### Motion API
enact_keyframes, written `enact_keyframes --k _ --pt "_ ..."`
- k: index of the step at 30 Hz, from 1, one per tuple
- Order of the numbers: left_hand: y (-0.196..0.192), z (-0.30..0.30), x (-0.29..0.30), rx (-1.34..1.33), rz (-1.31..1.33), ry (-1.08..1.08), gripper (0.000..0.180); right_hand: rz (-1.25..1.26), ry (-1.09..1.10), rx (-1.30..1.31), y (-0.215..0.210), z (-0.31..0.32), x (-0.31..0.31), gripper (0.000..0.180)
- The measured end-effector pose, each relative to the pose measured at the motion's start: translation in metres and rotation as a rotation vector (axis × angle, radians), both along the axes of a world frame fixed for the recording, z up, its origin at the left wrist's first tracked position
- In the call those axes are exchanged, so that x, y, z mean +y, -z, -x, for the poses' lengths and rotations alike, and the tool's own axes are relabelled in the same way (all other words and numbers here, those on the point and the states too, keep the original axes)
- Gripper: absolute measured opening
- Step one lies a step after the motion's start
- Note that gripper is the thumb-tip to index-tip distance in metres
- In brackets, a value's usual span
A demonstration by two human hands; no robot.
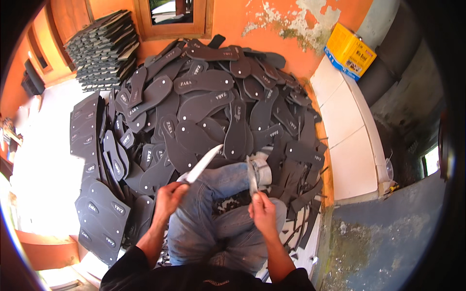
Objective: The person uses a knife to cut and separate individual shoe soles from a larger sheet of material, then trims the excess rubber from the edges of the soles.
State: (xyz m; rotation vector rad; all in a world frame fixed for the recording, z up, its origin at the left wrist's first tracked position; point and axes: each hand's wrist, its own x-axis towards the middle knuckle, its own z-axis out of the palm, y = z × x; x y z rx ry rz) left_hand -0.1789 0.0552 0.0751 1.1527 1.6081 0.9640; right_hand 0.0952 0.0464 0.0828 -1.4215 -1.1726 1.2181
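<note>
My left hand [167,200] is closed around the handle of a knife [206,164]. Its bright blade slants up and to the right, over my crossed, jeans-clad legs. In my right hand [263,211], closed too, is a narrow grey metal tool [252,177] that stands nearly upright beside my knee; its exact kind I cannot make out. The knife and the tool are apart. Just beyond my legs rises a large heap of dark grey foam sandal soles [206,83], each with pale lettering and a small light dot.
Dark sheets with sole outlines [100,213] lie at the left. A tall stack of layered sheets [104,51] stands at the back left. Foam offcut strips [303,194] lie right of my legs. A yellow and blue can [350,51] sits on the white tiled ledge [347,138].
</note>
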Motion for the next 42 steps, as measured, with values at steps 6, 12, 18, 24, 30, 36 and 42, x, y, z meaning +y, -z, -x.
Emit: enact_keyframes --k 6,12,18,24,30,36,42 --pt "-0.007 -0.003 -0.011 -0.174 0.045 0.071 0.026 -0.18 0.035 -0.477 0.015 0.01 0.0 0.033" --pt "0.016 -0.014 -0.014 0.182 -0.279 -0.028 0.029 0.31 -0.112 0.312 -0.002 0.017 -0.006 0.031" --pt "-0.008 -0.027 -0.021 -0.317 0.142 0.203 0.027 -0.561 -0.035 -0.619 0.008 0.036 -0.008 0.024" --pt "-0.009 -0.037 -0.018 0.143 -0.31 0.047 0.029 0.164 -0.119 0.127 0.016 0.039 -0.011 0.034" --pt "0.012 -0.004 -0.01 -0.051 0.03 -0.038 0.024 -0.092 -0.032 -0.008 0.015 0.024 -0.001 0.028" --pt "0.0 0.009 -0.019 -0.193 0.094 0.022 0.023 -0.076 0.028 -0.552 0.026 0.014 0.0 0.027" --pt "0.017 -0.022 -0.015 0.139 -0.214 0.007 0.031 0.172 -0.183 0.361 0.021 0.024 -0.014 0.036"
